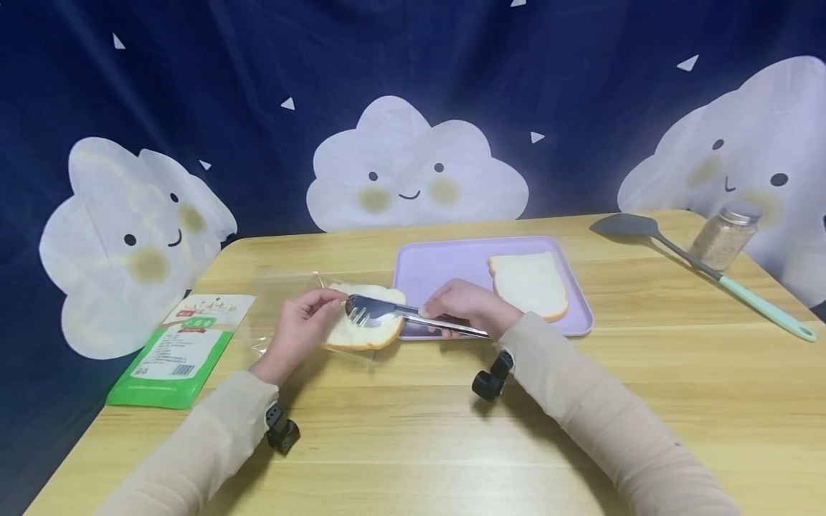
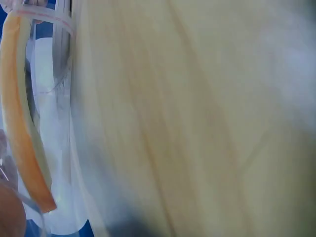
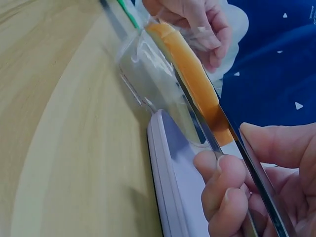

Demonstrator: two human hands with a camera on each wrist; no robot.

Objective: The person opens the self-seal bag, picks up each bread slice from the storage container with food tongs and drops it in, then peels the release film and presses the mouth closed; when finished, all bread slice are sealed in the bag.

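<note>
Right hand point(image 1: 467, 307) grips tongs point(image 1: 413, 315) on bread slice point(image 1: 364, 326); left hand point(image 1: 303, 322) pinches clear bag point(image 1: 284, 287); squeeze gently, pull level.

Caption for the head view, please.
Right hand grips metal tongs on bagged bread slice; left hand holds bag.

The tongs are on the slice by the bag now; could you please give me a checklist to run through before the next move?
1. Right hand grips the tongs: ok.
2. Tong tips are on the bread slice: ok in the head view; whether they clamp it, cannot tell.
3. Left hand holds the clear bag at the slice's edge: ok.
4. Slice is free of the bag: cannot tell; plastic shows round it in the right wrist view.
5. Purple tray has bare room beside the slice already on it: ok.
6. Spatula and jar lie away from the tray: ok.
</note>
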